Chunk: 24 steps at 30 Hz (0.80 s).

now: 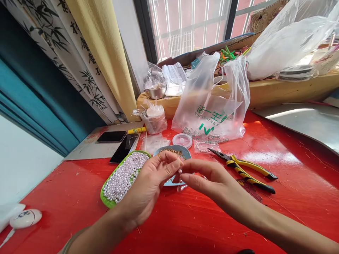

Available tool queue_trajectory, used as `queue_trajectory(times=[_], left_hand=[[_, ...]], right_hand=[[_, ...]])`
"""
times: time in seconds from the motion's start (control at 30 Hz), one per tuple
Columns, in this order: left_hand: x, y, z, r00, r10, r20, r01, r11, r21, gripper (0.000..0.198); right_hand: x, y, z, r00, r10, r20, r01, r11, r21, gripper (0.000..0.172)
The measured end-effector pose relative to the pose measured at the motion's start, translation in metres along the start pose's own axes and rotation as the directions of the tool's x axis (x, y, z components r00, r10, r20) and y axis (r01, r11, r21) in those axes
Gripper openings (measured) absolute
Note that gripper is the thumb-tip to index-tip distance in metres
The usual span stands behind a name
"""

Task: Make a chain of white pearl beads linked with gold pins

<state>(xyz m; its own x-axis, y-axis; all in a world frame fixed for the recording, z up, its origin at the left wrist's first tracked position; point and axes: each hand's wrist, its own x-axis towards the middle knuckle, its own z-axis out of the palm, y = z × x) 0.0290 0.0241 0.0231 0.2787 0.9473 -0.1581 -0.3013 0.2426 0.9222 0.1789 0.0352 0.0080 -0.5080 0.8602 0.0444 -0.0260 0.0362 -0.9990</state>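
Note:
In the middle of the head view, my left hand (152, 176) pinches with thumb and forefinger at the top of a short string of pearl beads (180, 181). My right hand (212, 176) meets it from the right, its thumb and forefinger closed around the upper beads. Below the fingertips the lower beads hang in a small cluster. The thread itself is too fine to make out. Behind my hands is a blue-grey plate (187, 152) of small gold beads (172, 151), partly covered. Left of my left hand, a green tray (105, 200) holds many loose pearl beads (124, 178).
Long-nose pliers (246, 170) with yellow-black handles lie at right. Beyond the plate are a round clear lid (182, 140) and a standing plastic bag (209, 109). Two phones (111, 136) and a yellow tube (137, 130) lie back left. A white device (25, 218) is at far left.

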Motion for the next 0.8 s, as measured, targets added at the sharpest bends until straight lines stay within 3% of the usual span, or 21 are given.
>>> queue_trajectory(times=[0.3,0.5,0.63,0.8], left_hand=[[0.007,0.001,-0.008,0.985,0.171,-0.002,-0.166,0.958,0.236,0.008],[0.005,0.005,-0.015,0.926,0.367,0.085,-0.365,0.818,0.444,0.008],[0.002,0.010,-0.015,0.910,0.391,0.139,-0.399,0.735,0.548,0.008],[-0.001,0.014,-0.014,0.925,0.329,0.189,-0.369,0.663,0.651,0.007]], right_hand=[[0.002,-0.005,0.002,0.997,0.008,-0.073,-0.009,1.000,-0.019,0.017],[0.003,0.002,-0.002,0.999,0.032,-0.012,-0.034,0.988,-0.150,0.024],[0.003,0.004,-0.002,0.999,0.047,0.005,-0.046,0.991,-0.129,0.020],[0.005,0.004,-0.001,0.997,0.079,-0.006,-0.079,0.994,-0.076,0.021]])
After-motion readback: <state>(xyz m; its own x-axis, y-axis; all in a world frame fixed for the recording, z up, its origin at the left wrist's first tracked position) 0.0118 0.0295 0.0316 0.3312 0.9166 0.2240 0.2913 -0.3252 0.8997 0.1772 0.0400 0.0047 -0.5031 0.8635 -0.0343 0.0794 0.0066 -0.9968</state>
